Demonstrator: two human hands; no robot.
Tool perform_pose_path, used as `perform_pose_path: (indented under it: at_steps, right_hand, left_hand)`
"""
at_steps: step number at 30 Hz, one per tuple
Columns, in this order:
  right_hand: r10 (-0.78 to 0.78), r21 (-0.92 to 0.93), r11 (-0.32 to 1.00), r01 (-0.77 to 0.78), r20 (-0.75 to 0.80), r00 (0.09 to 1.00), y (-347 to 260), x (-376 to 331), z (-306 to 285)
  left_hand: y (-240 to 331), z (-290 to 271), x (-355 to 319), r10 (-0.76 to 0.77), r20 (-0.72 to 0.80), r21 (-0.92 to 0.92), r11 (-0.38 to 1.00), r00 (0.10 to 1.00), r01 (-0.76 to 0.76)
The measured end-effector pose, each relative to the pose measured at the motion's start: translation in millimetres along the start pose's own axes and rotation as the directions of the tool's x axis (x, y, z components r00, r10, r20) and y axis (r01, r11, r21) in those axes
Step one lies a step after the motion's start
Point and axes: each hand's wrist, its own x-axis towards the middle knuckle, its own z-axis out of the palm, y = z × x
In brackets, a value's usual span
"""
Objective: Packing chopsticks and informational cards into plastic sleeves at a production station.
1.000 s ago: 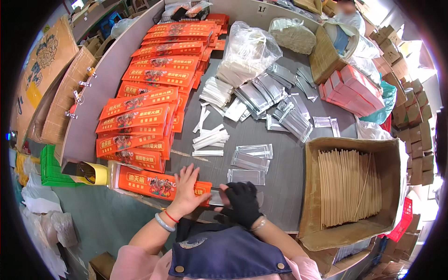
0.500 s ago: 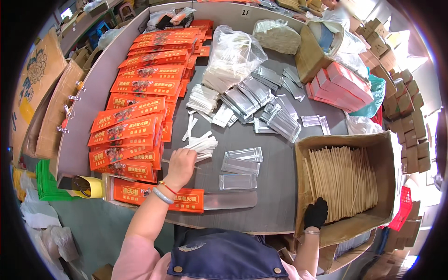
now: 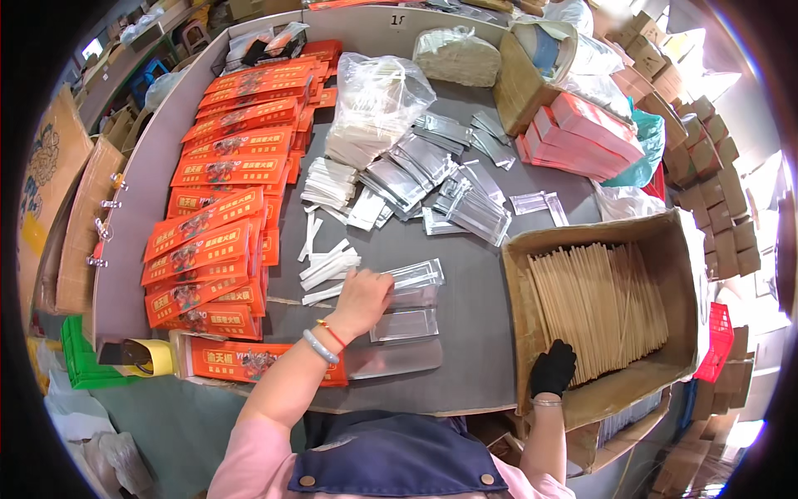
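Observation:
My left hand, bare with a bracelet, hangs over several small clear packets, its fingers curled together; what they hold, if anything, is hidden. Beside it lie loose white paper-wrapped strips. Below my left wrist, an orange printed sleeve lies at the table's near edge, with a clear plastic strip extending from its right end. My right hand, in a black glove, reaches into a cardboard box at the near left corner. Its bent fingers touch the wooden chopsticks there; their grip is hidden.
Overlapping stacks of orange sleeves line the table's left side. Farther back are a plastic bag of white strips, a heap of clear packets and pink packs. A yellow ring sits at the near left corner.
My left hand has moved right, from beside the white strips to over the clear packets. My right hand stays at the chopsticks. The whole view has shifted slightly.

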Motion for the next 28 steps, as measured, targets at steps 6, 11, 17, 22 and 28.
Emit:
perform_pose_path:
  at_steps: [6,11,17,22,28]
  right_hand:
    - [-0.055,0.171,0.983,0.072,-0.102,0.993,-3.1,-6.1,-11.9]
    - [0.02,0.06,0.998,-0.011,-0.141,0.99,-5.9,0.8,-1.7]
    - [-0.133,0.006,0.99,0.142,-0.298,0.945,-4.8,-4.8,-9.2]
    - [-0.124,-0.064,0.991,0.115,-0.149,0.981,-4.9,-4.3,9.4]
    - [-0.087,-0.046,0.995,0.083,-0.09,0.992,-2.8,-3.8,9.0]
  left_hand:
    - [26.6,-54.2,-35.3,-0.187,0.315,-0.592,0.728,0.93,0.347]
    - [34.9,-34.4,-88.6,-0.086,0.13,-0.222,0.969,0.988,0.113]
    - [36.5,-40.3,-107.8,-0.194,0.04,-0.28,0.939,0.98,0.198]
    - [32.9,-42.1,-118.6,-0.194,-0.005,-0.267,0.946,0.981,0.185]
    - [33.5,-42.1,-122.5,-0.217,0.008,-0.282,0.936,0.976,0.211]
